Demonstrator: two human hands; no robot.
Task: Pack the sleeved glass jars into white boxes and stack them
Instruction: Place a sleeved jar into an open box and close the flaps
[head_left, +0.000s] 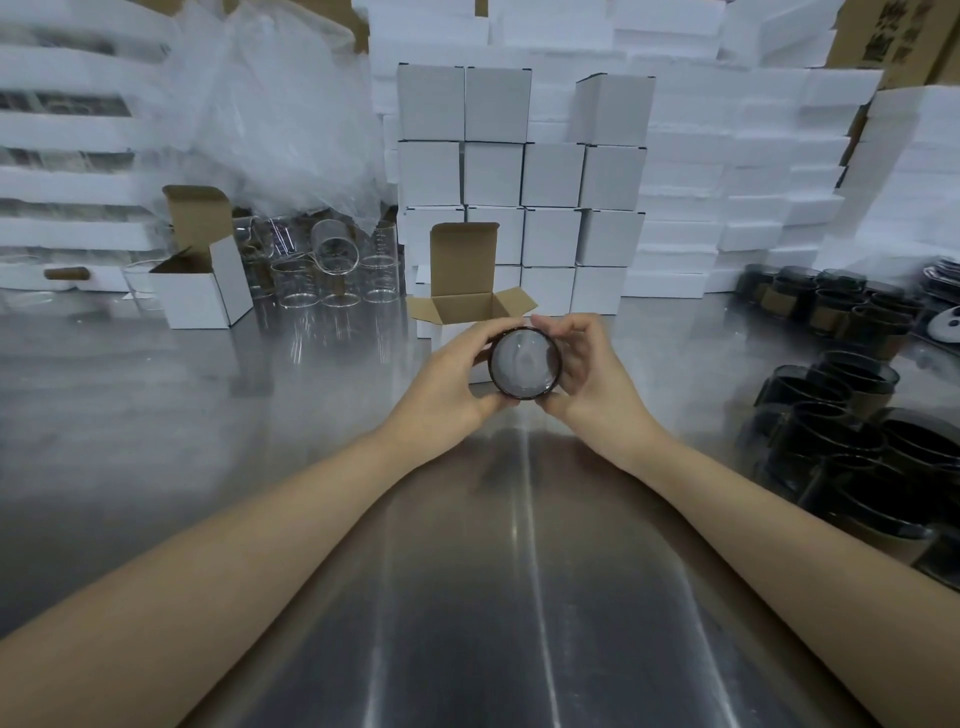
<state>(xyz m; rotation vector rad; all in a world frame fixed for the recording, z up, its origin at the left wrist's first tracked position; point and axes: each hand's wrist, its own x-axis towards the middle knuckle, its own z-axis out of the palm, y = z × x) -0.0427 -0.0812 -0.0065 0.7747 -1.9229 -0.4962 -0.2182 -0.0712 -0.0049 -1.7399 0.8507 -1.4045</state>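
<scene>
**Head view, packing station.** My left grip (452, 374) and right grip (587, 371) clasp one jar (525, 364) between them, with the fingers curled round its wall from either side. The jar lies on its side in the air with one round end turned to the camera. That end is a smooth, glossy glass disc ringed by a dark rim. The fingers hide most of the wall, so I cannot make out the sleeve. The jar hangs above the table (467, 597), just on the near side of an open box (465, 306) and not inside it.

The open box is a small cube of card, white outside and brown inside. Its lid flap stands upright at the back and its two side flaps spread outward. A second open box (200, 296) of the same kind stands well to the left, its lid also raised. Behind the first rises a stack (550, 176) of closed white boxes, matte and square-edged, in several tiers.

Between the second open box and the stack stand clear glasses (332, 280), which are thin-walled cylinders, one tipped over on the others. Crumpled clear plastic bags (275, 119) are heaped above them. At the right, dark jars (831, 447) cluster in two groups, some banded with brown card sleeves. White foam slabs (727, 182) are piled along the back. The table is brushed steel, streaked with pale reflections.
</scene>
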